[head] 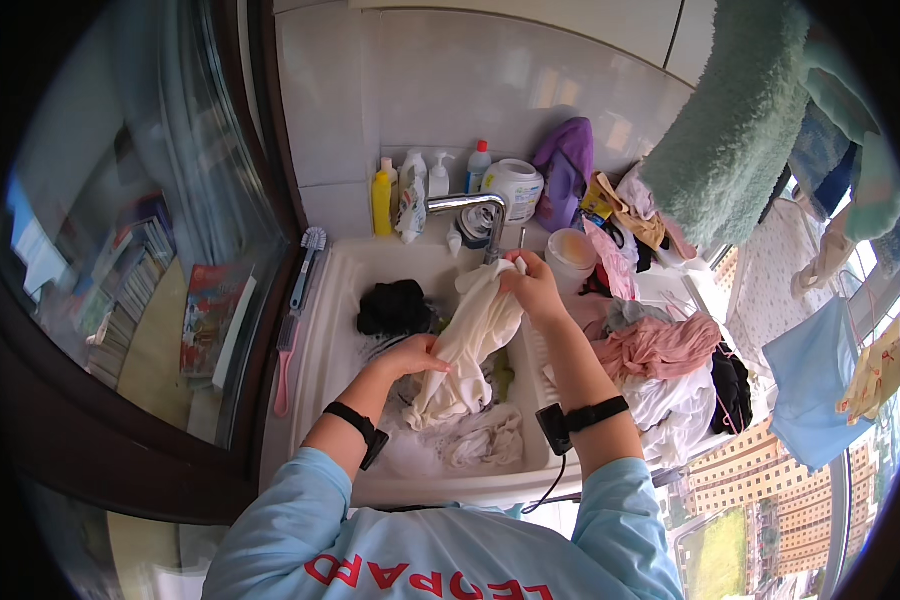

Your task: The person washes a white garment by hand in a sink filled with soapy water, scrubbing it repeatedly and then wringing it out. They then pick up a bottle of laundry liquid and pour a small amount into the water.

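A wet cream-coloured garment (469, 334) hangs stretched between my hands above the white laundry sink (345, 300). My right hand (529, 281) grips its upper end close to the chrome faucet (499, 217). Lower down, my left hand (416, 355) pinches the garment's left side between thumb and fingers. Behind the left hand a black cloth (395, 307) lies bunched in the sink. Another pale cloth (489, 439) sits in sudsy water at the front. A bit of green cloth (503, 375) shows beside the garment, mostly hidden.
Several bottles line the back ledge, among them a yellow bottle (382, 202) and a white tub (513, 187). A pink-handled brush (286, 360) lies along the left rim. Piled clothes (660, 349) cover the right side. A green towel (727, 127) hangs at upper right.
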The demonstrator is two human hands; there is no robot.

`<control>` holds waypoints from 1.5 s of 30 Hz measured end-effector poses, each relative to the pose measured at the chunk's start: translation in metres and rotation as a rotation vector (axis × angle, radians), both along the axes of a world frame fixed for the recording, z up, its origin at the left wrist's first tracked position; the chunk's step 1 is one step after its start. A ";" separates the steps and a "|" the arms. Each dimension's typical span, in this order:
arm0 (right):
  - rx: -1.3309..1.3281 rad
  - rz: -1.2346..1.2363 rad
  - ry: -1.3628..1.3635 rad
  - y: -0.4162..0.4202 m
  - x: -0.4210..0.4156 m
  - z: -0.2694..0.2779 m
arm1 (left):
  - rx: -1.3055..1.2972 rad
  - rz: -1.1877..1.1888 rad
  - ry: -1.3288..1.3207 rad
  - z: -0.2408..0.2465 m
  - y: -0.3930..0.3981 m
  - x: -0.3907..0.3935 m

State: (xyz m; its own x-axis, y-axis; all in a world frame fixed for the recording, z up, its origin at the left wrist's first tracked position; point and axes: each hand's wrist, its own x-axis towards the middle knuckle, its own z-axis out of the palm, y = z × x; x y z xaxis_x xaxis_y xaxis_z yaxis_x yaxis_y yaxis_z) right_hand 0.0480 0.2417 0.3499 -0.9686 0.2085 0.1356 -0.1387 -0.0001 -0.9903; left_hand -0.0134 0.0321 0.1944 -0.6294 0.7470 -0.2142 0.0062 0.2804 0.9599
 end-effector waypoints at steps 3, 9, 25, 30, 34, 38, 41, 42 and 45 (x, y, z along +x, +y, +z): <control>-0.014 -0.057 0.045 0.023 -0.005 -0.002 | 0.041 0.101 -0.097 0.048 -0.007 -0.002; 0.015 -0.153 -0.047 0.044 -0.001 -0.022 | 0.271 0.268 0.142 0.099 -0.008 -0.008; 1.202 0.272 -0.533 -0.034 0.001 -0.220 | -0.641 -0.209 0.611 -0.067 -0.014 0.011; 1.417 0.505 -0.668 -0.052 0.012 -0.214 | -0.886 -0.358 0.771 -0.052 -0.001 0.026; 1.425 0.603 -0.734 -0.054 0.009 -0.219 | -0.785 -0.333 0.857 -0.089 -0.006 0.019; 1.509 0.591 -0.717 -0.052 0.005 -0.239 | -0.763 -0.335 0.788 -0.104 -0.006 0.010; 1.508 0.638 -0.807 -0.055 0.002 -0.240 | -0.790 -0.374 0.758 -0.113 -0.007 0.007; 1.496 0.639 -0.825 -0.054 -0.001 -0.243 | -0.804 -0.392 0.755 -0.109 -0.004 0.003; 1.464 0.643 -0.905 -0.054 -0.006 -0.250 | -0.882 -0.449 0.525 -0.095 0.003 0.001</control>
